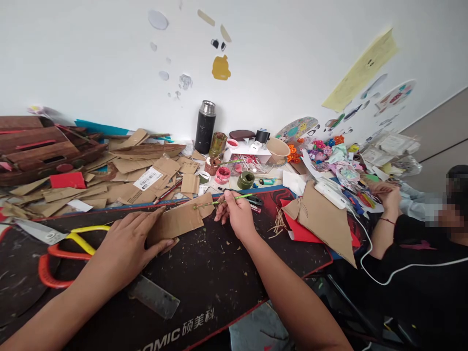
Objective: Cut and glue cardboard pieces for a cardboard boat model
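We have the cardboard piece (183, 220) at center-left of the frame, directly in the left hand's (129, 243) grip: fingers along the upper edge, thumb at the lower, closed on its left end. The right hand's (237, 214) grip, mid-frame, is pinched on a thin green stick (242, 197); its left end is over the cardboard, contact we can't tell.

Containers, center: pink jar (222, 175) with pink paint-like stuff, olive jar (246, 180) with dark green contents, small tub (232, 144) with red inside. We see a black flask (205, 130) with a silvery cap above them and a tan bowl (280, 151) to their right, contents unclear.

Materials: cardboard flat, brown, roughly rectangular; dark mat (204, 273) speckled, white lettering at bottom; clear flat strip (155, 296) lower left; metal-bladed scissors (60, 258) with orange and yellow handles, far left.
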`<action>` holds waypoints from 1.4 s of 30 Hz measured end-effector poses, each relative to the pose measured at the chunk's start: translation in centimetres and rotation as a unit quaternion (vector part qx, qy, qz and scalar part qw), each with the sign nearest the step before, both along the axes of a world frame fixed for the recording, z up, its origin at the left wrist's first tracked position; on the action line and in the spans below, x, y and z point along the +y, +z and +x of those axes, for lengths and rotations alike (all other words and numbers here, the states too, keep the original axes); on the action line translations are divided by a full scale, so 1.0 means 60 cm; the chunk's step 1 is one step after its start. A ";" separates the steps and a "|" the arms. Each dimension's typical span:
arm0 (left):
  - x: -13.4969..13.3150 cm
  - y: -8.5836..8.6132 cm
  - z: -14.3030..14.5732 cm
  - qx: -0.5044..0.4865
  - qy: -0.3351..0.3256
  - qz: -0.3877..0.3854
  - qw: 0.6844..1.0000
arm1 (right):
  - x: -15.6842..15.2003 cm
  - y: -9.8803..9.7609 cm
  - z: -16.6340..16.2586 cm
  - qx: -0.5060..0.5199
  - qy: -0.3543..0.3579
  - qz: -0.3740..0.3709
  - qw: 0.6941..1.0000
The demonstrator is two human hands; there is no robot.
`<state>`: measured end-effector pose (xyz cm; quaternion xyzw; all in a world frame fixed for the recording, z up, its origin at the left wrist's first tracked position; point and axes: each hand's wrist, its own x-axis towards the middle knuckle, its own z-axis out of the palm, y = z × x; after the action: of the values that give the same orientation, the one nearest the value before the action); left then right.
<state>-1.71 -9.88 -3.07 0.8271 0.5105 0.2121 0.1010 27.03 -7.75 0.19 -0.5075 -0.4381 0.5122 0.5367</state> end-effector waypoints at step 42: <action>0.000 0.002 0.001 -0.020 -0.003 0.009 1.000 | -0.063 0.013 0.033 -0.044 0.050 -0.025 0.997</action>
<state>-1.65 -9.90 -2.95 0.8252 0.5040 0.2326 0.1042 28.99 -11.52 0.95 -0.5202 -0.4733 0.5263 0.4779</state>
